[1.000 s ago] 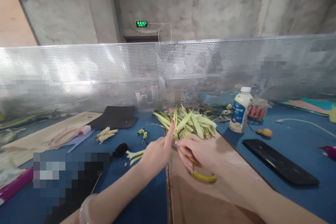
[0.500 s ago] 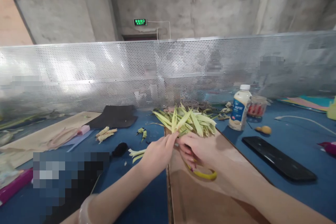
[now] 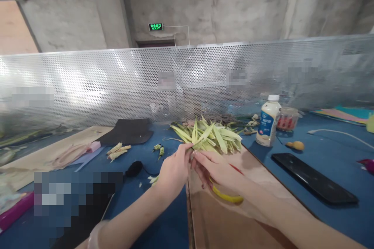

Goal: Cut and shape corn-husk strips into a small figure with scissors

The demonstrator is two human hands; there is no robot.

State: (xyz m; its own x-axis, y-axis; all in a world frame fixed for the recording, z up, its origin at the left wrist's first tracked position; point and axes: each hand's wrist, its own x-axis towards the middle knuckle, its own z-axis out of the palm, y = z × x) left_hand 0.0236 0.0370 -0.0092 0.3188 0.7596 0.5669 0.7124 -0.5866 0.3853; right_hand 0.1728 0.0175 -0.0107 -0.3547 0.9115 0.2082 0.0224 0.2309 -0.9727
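Note:
My left hand (image 3: 174, 170) and my right hand (image 3: 216, 169) meet at the near edge of a pile of yellow-green leaf strips (image 3: 214, 136) on a brown cardboard sheet (image 3: 233, 218). The left hand's fingers pinch the end of a strip (image 3: 201, 137) from the pile. My right hand holds yellow-handled scissors (image 3: 226, 195), fingers through the loop, and its fingertips touch the left hand's. The blades are hidden between the hands.
A white drink bottle (image 3: 267, 120), a small jar (image 3: 288, 118), a black phone (image 3: 314, 177) and a white cable (image 3: 336, 134) lie to the right on the blue table (image 3: 336, 155). Leaf scraps (image 3: 118, 150), black fabric (image 3: 128, 130) and brown paper (image 3: 43, 155) lie left. A perforated metal screen (image 3: 117, 81) stands behind.
My left index finger, raised a second ago, has come down and closed on a strip. Both hands have drawn together at the pile's edge.

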